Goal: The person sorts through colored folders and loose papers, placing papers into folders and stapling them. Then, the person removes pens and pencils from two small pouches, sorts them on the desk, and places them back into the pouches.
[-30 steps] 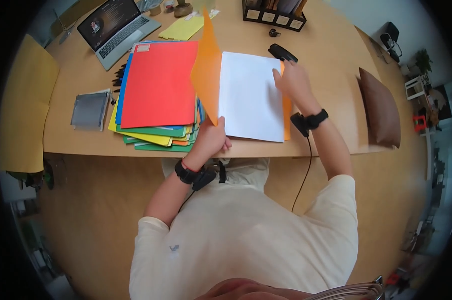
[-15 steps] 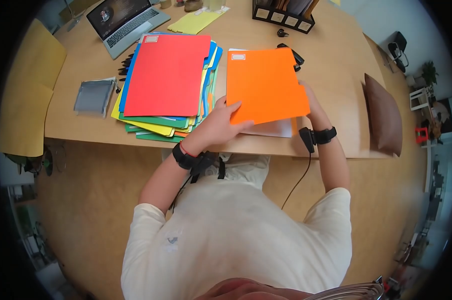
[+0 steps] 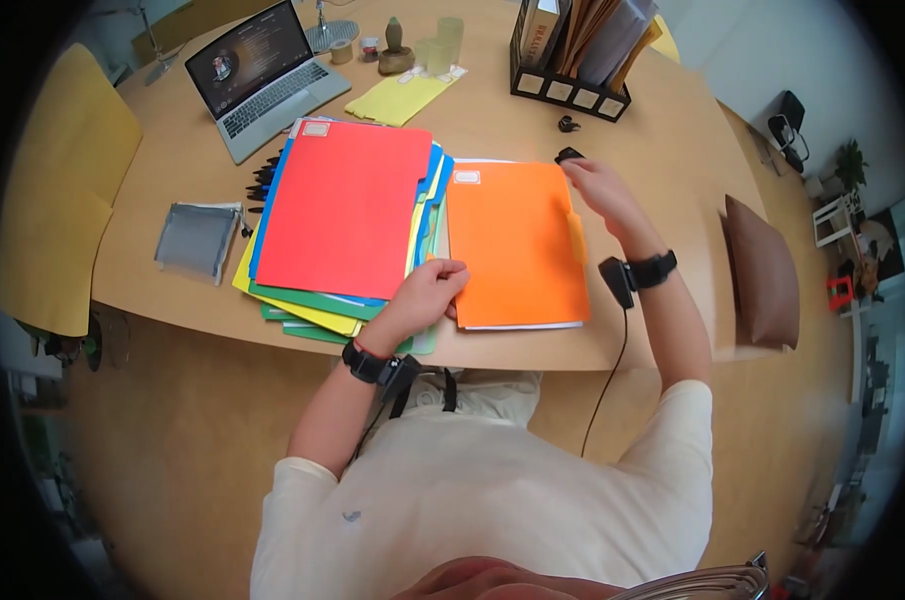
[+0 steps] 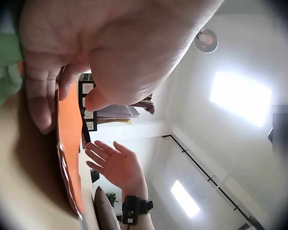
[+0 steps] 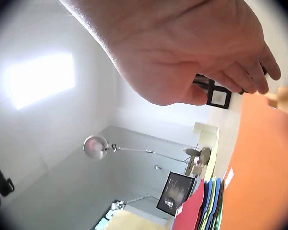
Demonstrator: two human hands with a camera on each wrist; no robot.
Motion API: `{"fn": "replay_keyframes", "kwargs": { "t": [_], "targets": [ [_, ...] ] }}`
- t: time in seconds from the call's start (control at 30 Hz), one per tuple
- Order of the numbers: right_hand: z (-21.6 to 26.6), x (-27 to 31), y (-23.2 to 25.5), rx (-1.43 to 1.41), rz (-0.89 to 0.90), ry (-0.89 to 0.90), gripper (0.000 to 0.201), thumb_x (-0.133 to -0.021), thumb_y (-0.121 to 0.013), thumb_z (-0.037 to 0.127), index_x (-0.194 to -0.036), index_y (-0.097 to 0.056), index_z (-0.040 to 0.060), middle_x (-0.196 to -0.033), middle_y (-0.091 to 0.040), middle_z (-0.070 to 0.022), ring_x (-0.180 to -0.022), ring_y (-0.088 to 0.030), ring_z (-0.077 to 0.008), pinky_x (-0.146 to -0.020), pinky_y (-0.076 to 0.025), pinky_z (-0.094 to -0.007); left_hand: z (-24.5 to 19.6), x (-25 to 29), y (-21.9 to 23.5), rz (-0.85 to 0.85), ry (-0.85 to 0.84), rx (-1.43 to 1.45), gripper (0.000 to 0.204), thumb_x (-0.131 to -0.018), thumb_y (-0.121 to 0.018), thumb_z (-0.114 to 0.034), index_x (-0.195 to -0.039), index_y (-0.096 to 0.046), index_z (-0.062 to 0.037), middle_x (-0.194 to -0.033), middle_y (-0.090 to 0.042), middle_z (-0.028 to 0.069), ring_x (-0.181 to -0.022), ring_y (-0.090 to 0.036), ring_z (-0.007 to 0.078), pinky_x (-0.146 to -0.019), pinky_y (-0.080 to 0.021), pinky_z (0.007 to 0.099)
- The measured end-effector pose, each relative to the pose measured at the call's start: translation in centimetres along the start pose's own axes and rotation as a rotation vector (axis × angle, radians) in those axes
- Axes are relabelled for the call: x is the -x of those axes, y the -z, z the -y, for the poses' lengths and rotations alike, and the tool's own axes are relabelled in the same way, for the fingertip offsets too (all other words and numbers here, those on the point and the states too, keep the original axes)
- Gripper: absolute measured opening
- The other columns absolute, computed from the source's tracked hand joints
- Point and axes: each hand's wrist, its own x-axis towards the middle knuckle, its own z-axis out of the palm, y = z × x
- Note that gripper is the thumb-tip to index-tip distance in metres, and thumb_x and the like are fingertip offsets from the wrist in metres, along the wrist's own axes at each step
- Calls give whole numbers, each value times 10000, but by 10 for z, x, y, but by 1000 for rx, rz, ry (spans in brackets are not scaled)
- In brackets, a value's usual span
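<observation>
An orange file folder, closed over white papers that peek out at its lower edge, lies near the table's front edge. My left hand holds its left edge near the lower corner; in the left wrist view the thumb is on the cover side and some fingers are behind the edge. At the folder's top right corner is my right hand, its fingers fairly straight and nothing in its palm in the right wrist view. Left of the folder sits a stack of coloured folders, a red folder on top.
Beyond the right hand a black object lies partly hidden. A black file rack stands at the back, a laptop at the back left. Yellow folders, a grey zip pouch, pens and a brown cushion are around.
The orange cover, upright on the left a second ago with white paper exposed, has come down over the papers. My right hand moved from the folder's right side up to its top corner.
</observation>
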Motion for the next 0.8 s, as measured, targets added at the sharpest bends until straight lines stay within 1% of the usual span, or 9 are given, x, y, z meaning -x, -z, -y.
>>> {"fn": "replay_keyframes", "kwargs": {
  "t": [0.1,0.2,0.3,0.4,0.43,0.53,0.63,0.73,0.8],
  "targets": [
    [55,-32,-29,114,148,111,569,-1056,-612,401,-1434,-639,-22,-1349,-713,-145,-1237,-656,-247,-1030,-513,-382,5,0,0,-9,-3,52,520,-1091,-631,-297,-1395,-579,121,-1051,-711,96,-735,-687,116,-657,-579,251],
    [80,-112,-70,249,235,213,589,-1050,-617,424,-1438,-637,-18,-1397,-680,-172,-1293,-621,-291,-1032,-536,-411,7,-1,1,-6,3,61,528,-1091,-632,-296,-1406,-569,122,-1038,-705,87,-727,-673,110,-657,-572,251],
    [112,-175,-104,137,251,57,567,-1048,-610,427,-1397,-656,-18,-1390,-675,-176,-1296,-608,-307,-1027,-549,-437,11,-2,2,8,22,36,495,-1108,-609,-277,-1432,-566,95,-1036,-684,62,-792,-677,108,-700,-584,258],
    [132,-222,-128,162,159,98,555,-1029,-618,412,-1359,-659,-33,-1327,-697,-179,-1187,-652,-318,-976,-559,-460,16,-3,3,11,21,41,463,-1110,-612,-250,-1433,-564,78,-1013,-676,48,-795,-670,96,-704,-579,254],
    [136,-238,-134,167,131,123,466,-944,-586,256,-1266,-723,-51,-1204,-762,-218,-1130,-728,-375,-933,-550,-392,16,-3,3,15,17,44,462,-1108,-616,-247,-1433,-561,78,-1006,-674,47,-787,-665,93,-702,-577,253],
    [105,-335,-174,205,45,234,413,-922,-585,213,-1203,-758,-33,-1221,-757,-263,-1174,-723,-403,-963,-549,-424,21,-4,3,25,-1,48,460,-1107,-624,-238,-1442,-546,68,-993,-636,40,-764,-647,87,-700,-575,252],
    [106,-357,-197,447,13,267,389,-901,-581,181,-1164,-768,-38,-1282,-716,-297,-1250,-689,-408,-997,-541,-450,21,-1,3,30,-30,71,438,-1113,-616,-238,-1427,-557,61,-1038,-598,50,-799,-646,85,-716,-592,262],
    [106,-357,-209,592,71,269,393,-908,-579,174,-1176,-759,-50,-1290,-713,-296,-1254,-690,-402,-1015,-541,-453,24,-4,4,32,-29,155,422,-1112,-616,-234,-1408,-569,62,-1065,-605,57,-836,-651,83,-732,-605,266],
    [113,-351,-203,570,126,246,398,-914,-577,180,-1186,-762,-43,-1304,-709,-293,-1263,-681,-414,-1016,-542,-446,25,-4,4,32,-33,145,416,-1111,-615,-231,-1405,-573,61,-1075,-610,57,-849,-651,81,-739,-609,266]
  ]
}}
